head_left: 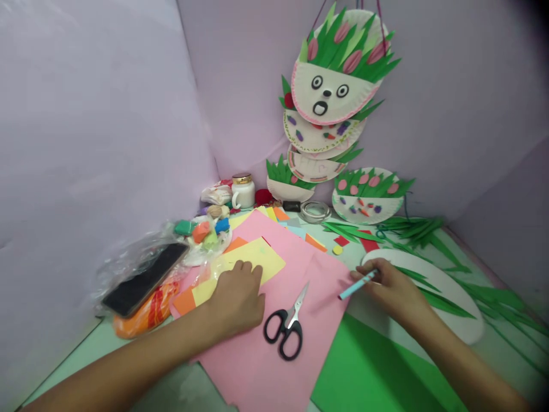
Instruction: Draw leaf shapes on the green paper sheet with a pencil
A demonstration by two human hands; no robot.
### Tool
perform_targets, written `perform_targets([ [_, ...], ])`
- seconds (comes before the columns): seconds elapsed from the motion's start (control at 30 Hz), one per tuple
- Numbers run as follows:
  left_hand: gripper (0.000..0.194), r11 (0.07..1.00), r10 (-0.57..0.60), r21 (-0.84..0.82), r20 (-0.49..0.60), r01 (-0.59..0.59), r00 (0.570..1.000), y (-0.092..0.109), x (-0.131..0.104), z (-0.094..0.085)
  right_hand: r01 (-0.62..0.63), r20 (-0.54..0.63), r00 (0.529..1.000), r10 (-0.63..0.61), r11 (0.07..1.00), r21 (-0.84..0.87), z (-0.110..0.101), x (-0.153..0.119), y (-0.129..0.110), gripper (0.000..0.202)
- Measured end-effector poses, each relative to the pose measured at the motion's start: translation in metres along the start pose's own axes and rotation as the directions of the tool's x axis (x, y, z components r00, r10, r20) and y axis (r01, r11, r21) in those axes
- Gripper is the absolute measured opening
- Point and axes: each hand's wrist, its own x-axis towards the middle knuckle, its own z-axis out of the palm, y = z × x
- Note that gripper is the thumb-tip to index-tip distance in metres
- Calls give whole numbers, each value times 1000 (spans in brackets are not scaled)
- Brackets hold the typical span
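Observation:
My left hand (240, 294) rests on a yellow paper (268, 260) lying over a large pink sheet (274, 375); its fingers are bent and whether anything is under them is hidden. In my right hand (384, 280) is a thin light blue pen (358, 284), its dark tip pointing down and left near the pink sheet's right edge. Black-handled scissors (288, 329) lie on the pink sheet between my hands, blades slightly apart. Beside my right hand is a white oval piece (467, 323) with green paper leaves (446, 303) on it.
A phone (146, 279) lies on plastic packaging at left. Clay lumps (201, 231), a white jar (243, 193) and a ring of tape (315, 212) stand behind. Decorated paper plates (332, 109) hang at the wall. A green sheet (377, 372) lies front right.

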Motion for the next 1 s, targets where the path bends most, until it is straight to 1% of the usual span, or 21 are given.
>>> perform_targets([
  [0.1, 74, 999, 45, 7, 16, -45, 999, 8, 7, 4, 34, 85, 996, -31, 998, -44, 14, 14, -9, 18],
  [0.13, 80, 999, 48, 9, 31, -48, 998, 10, 10, 5, 52, 108, 993, -48, 998, -36, 18, 20, -13, 18],
  [0.2, 84, 999, 50, 15, 55, -51, 997, 15, 16, 6, 81, 154, 985, -79, 997, -10, 26, 29, -21, 17],
  [0.27, 81, 998, 45, 33, 57, -47, 997, 18, 20, 5, 95, 194, 976, -97, 995, 20, 33, 36, -28, 18],
  [0.37, 64, 998, -15, 67, 27, 13, 1000, 17, 20, 2, 91, 242, 964, -112, 991, 98, 38, 41, -37, 22],
  [0.5, 30, 991, -110, 78, 19, 108, 994, 5, 17, -3, 61, 306, 940, -150, 957, 282, 40, 41, -42, 30],
  [0.57, 23, 989, -127, 76, 21, 125, 992, -3, 16, -7, 48, 314, 934, -170, 932, 360, 39, 41, -43, 35],
  [0.63, 23, 987, -140, 78, 8, 139, 990, -10, 16, -11, 33, 323, 930, -177, 913, 406, 40, 40, -42, 36],
  [0.77, 25, 981, -171, 87, -24, 173, 985, -20, 16, -22, 17, 349, 919, -182, 904, 428, 42, 41, -45, 35],
  [0.9, 26, 981, -177, 74, -40, 180, 983, -24, 14, -31, 105, 275, 932, -237, 901, 421, 42, 46, -56, 35],
  [1.0, 27, 981, -179, 69, -38, 181, 983, -23, 14, -33, 171, 198, 948, -249, 924, 342, 47, 56, -65, 30],
])
